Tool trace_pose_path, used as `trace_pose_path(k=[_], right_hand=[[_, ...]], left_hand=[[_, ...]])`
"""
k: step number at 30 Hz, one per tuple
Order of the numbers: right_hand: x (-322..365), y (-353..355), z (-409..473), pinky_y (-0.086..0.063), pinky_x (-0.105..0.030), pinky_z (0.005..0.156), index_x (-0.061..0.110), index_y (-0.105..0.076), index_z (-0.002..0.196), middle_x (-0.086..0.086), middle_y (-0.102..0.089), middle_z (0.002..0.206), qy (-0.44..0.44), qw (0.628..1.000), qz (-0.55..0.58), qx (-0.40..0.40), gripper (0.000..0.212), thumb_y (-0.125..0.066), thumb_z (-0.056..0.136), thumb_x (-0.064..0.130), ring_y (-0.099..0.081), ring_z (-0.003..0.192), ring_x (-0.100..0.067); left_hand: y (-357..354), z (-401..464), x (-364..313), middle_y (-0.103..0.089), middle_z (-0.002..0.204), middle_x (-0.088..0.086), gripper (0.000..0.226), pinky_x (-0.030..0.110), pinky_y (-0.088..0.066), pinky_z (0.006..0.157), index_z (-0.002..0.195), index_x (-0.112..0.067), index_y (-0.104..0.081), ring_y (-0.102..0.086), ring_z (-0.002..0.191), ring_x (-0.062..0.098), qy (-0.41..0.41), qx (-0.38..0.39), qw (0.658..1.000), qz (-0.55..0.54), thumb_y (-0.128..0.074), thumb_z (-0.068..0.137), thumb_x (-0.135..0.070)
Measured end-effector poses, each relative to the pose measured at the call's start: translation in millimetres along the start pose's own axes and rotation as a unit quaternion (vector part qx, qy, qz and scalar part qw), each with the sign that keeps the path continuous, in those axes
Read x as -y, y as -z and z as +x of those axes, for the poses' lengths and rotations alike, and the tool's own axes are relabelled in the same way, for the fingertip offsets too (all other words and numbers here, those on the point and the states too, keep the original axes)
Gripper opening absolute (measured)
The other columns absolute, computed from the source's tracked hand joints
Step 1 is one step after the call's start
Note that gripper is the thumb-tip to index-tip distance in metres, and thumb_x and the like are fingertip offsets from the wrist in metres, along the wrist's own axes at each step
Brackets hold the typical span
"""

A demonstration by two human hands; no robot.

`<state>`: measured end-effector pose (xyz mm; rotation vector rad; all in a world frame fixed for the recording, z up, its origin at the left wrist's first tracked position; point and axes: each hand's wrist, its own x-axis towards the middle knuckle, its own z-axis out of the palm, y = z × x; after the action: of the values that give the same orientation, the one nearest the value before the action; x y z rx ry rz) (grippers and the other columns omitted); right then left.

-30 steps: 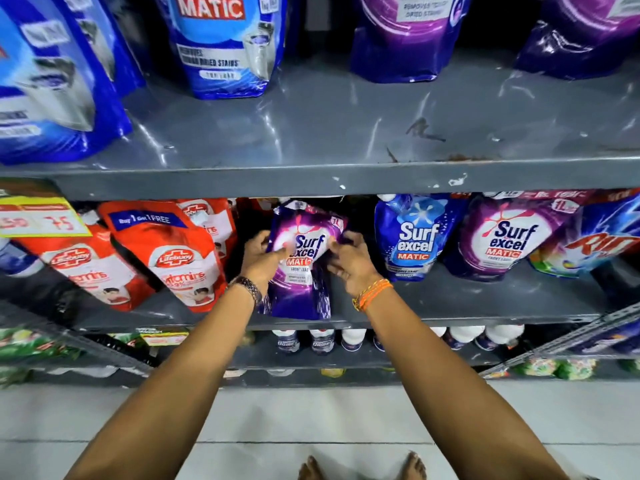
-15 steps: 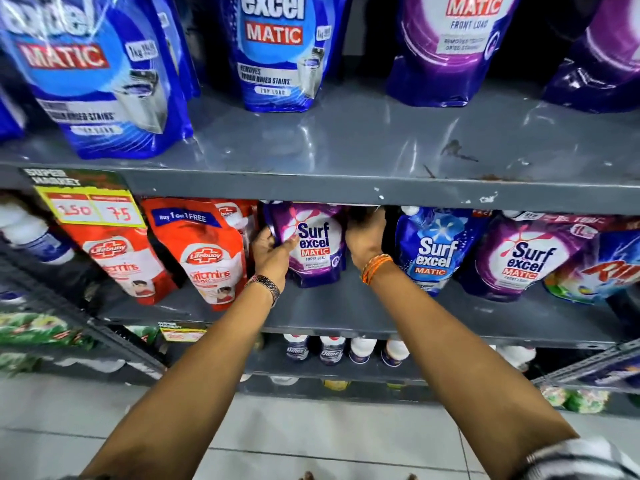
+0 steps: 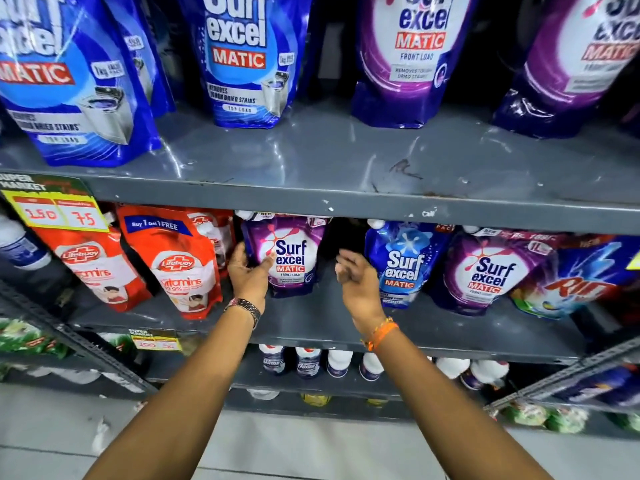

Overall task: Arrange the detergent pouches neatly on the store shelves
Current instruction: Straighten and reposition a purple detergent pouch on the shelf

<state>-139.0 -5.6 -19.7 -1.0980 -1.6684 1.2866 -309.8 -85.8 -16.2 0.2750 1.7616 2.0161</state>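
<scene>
A small purple plastic Surf Excel Matic front-load detergent pouch (image 3: 289, 256) stood upright on the grey metal middle shelf (image 3: 433, 327), to the right of two red Lifebuoy refill pouches (image 3: 176, 265). The left hand (image 3: 247, 270) was cupped loosely against the pouch's left edge, thumb touching its front, fingers not closed round it. The right hand (image 3: 356, 277) hung just to the pouch's right, clear of it, fingers relaxed and half curled, holding nothing; its outline was slightly blurred, so whether a fingertip grazed the blue Surf Excel pouch (image 3: 400, 268) beside it could not be told. A dark gap separated the purple and blue pouches. On the upper shelf (image 3: 346, 161) stood larger blue and purple pouches.
</scene>
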Motion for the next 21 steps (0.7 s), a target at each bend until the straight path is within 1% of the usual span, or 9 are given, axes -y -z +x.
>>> trace_pose_path(k=[3,6,8,10,14,15,17,19,21], right_hand=[[-37,39,-23,-0.052,-0.019,0.092,-0.002,-0.062,0.122,-0.006,-0.066,0.112,0.01,1.0,-0.007,-0.019,0.028,-0.051,0.097,-0.008,-0.059,0.106,-0.016],[-61,96,-32,-0.057,-0.014,0.072,-0.003,-0.066,0.107,-0.008,-0.072,0.096,-0.073,0.988,0.081,-0.105,0.022,-0.056,0.092,-0.014,-0.067,0.086,-0.013],[-75,140,-29,-0.055,-0.012,0.063,0.004,-0.066,0.094,0.003,-0.075,0.079,-0.112,0.972,0.146,-0.144,0.029,-0.055,0.088,-0.022,-0.068,0.07,-0.003],[-85,184,-21,-0.051,-0.01,0.059,0.012,-0.062,0.085,0.005,-0.069,0.073,-0.113,0.966,0.156,-0.174,0.043,-0.048,0.087,-0.028,-0.063,0.065,-0.002],[-106,251,-2,-0.05,-0.017,0.049,0.028,-0.066,0.072,0.012,-0.063,0.06,-0.106,0.971,0.015,-0.213,0.048,-0.052,0.087,-0.015,-0.053,0.066,-0.009],[-108,262,-1,-0.051,-0.015,0.054,0.033,-0.064,0.076,0.009,-0.062,0.068,-0.101,0.974,-0.015,-0.201,0.041,-0.063,0.083,-0.007,-0.051,0.072,-0.011],[-116,274,9,-0.051,-0.009,0.072,0.033,-0.054,0.107,-0.002,-0.059,0.098,-0.099,0.981,0.003,-0.167,0.065,-0.079,0.068,-0.012,-0.054,0.09,-0.015],[-115,282,17,-0.053,-0.023,0.091,0.013,-0.042,0.134,-0.009,-0.057,0.123,-0.097,0.989,0.049,-0.104,0.088,-0.079,0.062,-0.023,-0.057,0.111,-0.019],[-111,293,26,-0.051,-0.041,0.101,0.01,-0.034,0.143,-0.008,-0.055,0.136,-0.085,0.994,0.05,-0.038,0.097,-0.078,0.063,-0.022,-0.055,0.125,-0.024]], left_hand=[[-4,-19,5,-0.06,0.13,0.009,0.068,0.034,-0.051,0.1,0.139,-0.005,-0.05,-0.059,0.114,0.023,0.025,-0.084,0.996,-0.012,-0.074,0.078,0.013],[-26,-55,22,-0.058,0.123,0.012,0.06,0.03,-0.049,0.088,0.132,0.008,-0.052,-0.054,0.104,0.022,0.069,-0.124,0.99,-0.026,-0.071,0.076,0.018],[-44,-79,38,-0.067,0.112,0.024,0.041,0.023,-0.055,0.072,0.118,0.014,-0.058,-0.062,0.088,0.025,0.095,-0.092,0.99,-0.045,-0.063,0.078,0.023],[-72,-112,47,-0.065,0.092,0.013,0.03,0.013,-0.055,0.062,0.099,0.002,-0.062,-0.061,0.083,0.024,0.14,-0.047,0.987,-0.055,-0.057,0.082,0.025],[-132,-167,58,-0.067,0.09,0.004,0.033,0.02,-0.055,0.076,0.097,-0.01,-0.064,-0.062,0.096,0.024,0.186,0.139,0.973,0.015,-0.065,0.081,0.018],[-148,-176,61,-0.068,0.096,0.008,0.032,0.015,-0.055,0.074,0.099,-0.01,-0.063,-0.063,0.1,0.025,0.187,0.184,0.964,0.035,-0.066,0.082,0.017],[-176,-186,68,-0.061,0.121,0.011,0.039,0.016,-0.051,0.085,0.12,-0.006,-0.058,-0.057,0.12,0.026,0.188,0.263,0.94,0.109,-0.067,0.085,0.009],[-199,-188,78,-0.047,0.143,0.006,0.064,0.026,-0.041,0.103,0.145,-0.009,-0.042,-0.044,0.137,0.021,0.181,0.329,0.909,0.18,-0.069,0.088,0.0],[-221,-184,92,-0.03,0.162,0.005,0.085,0.034,-0.033,0.119,0.157,-0.014,-0.022,-0.031,0.15,0.021,0.152,0.354,0.888,0.25,-0.072,0.088,-0.007]])
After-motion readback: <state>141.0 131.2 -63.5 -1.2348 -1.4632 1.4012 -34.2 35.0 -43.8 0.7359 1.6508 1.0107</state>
